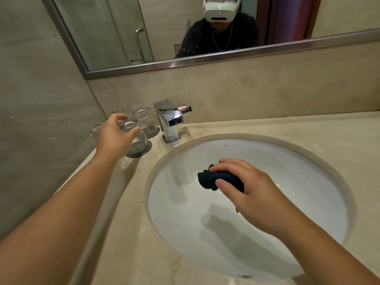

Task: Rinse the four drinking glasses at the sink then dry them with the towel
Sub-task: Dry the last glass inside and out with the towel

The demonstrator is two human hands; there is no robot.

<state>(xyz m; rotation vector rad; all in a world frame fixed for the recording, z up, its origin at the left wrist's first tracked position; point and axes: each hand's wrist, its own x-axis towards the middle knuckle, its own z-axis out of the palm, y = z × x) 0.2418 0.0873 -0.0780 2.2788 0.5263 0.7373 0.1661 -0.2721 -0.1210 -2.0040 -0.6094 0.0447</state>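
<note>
Your left hand (115, 134) curls its thumb and fingers round the upper end of a clear drinking glass (131, 126), to the left of the chrome faucet (169, 122). The glass's lower end meets a dark round coaster (138, 150); whether it rests there or hangs just above cannot be told. Three more tumblers gather on the same side of the faucet. A second glass (142, 114) stands just beside the faucet on a second coaster (152, 131). A third glass (117, 111) shows behind your fingers, and a fourth glass (94, 131), farthest from the faucet, is partly hidden by your hand.

Your right hand (253, 192) grips a bunched dark blue towel (206, 179) between thumb and curled fingers, held in front of the faucet, over the white oval sink (267, 157). The sink is set into a beige stone table (308, 128). Above and behind the faucet a metal-framed mirror (102, 27) reflects a person in a dark top and white headset (220, 9).
</note>
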